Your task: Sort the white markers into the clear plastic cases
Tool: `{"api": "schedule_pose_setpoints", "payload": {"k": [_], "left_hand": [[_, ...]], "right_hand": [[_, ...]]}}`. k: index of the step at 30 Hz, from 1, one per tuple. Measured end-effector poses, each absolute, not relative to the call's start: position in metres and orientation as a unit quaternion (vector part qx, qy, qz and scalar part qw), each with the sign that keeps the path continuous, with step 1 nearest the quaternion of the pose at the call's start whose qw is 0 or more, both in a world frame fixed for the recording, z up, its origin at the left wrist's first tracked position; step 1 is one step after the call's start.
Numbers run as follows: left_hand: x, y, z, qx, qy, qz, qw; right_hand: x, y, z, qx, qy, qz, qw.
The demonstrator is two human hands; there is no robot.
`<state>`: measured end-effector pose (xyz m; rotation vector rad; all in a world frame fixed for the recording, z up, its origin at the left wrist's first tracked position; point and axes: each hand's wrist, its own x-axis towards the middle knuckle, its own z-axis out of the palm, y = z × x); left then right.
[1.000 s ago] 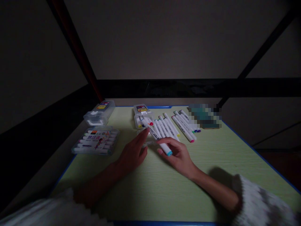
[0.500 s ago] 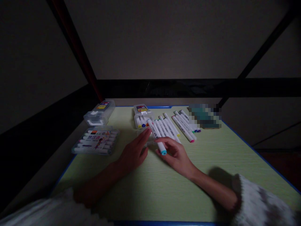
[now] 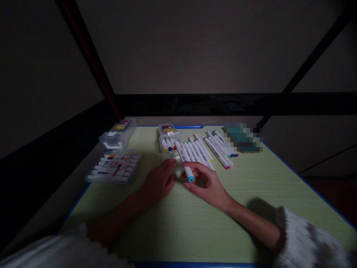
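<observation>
My right hand (image 3: 206, 183) pinches a white marker (image 3: 184, 162) with a light-blue end, tilted with that end toward me. My left hand (image 3: 159, 180) is beside it, fingers bent but apart, with nothing visible in them. Its fingertips are near a clear plastic case (image 3: 172, 160), which the hands partly cover. Behind the held marker, a small case (image 3: 169, 130) holds several markers with yellow, blue and orange ends. Just right of the held marker lies a row of white markers (image 3: 198, 150) on the table.
Another group of markers (image 3: 219, 150) lies farther right, beside a blurred-out flat object (image 3: 242, 138). At the left stand a closed clear case (image 3: 119, 134) and a flat printed case (image 3: 114, 166) full of markers. The light-green table (image 3: 178, 230) has a blue edge.
My right hand has shifted the marker slightly left. The left fingers have drawn down and back, away from the marker's upper part. The other things stay where they were.
</observation>
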<state>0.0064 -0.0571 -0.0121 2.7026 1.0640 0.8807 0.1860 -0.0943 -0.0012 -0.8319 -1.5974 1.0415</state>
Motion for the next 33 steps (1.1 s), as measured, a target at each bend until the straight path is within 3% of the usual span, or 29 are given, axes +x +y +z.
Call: {"api": "schedule_pose_setpoints", "payload": {"k": [10, 33], "left_hand": [[0.0053, -0.0561, -0.0152, 0.893, 0.355, 0.274, 0.019], [0.0046, -0.0562, -0.0105, 0.893, 0.35, 0.284, 0.013]], "right_hand": [[0.1882, -0.0912, -0.008, -0.344, -0.637, 0.48, 0.495], [0.1872, -0.0871, -0.0065, -0.364, -0.648, 0.459, 0.486]]}}
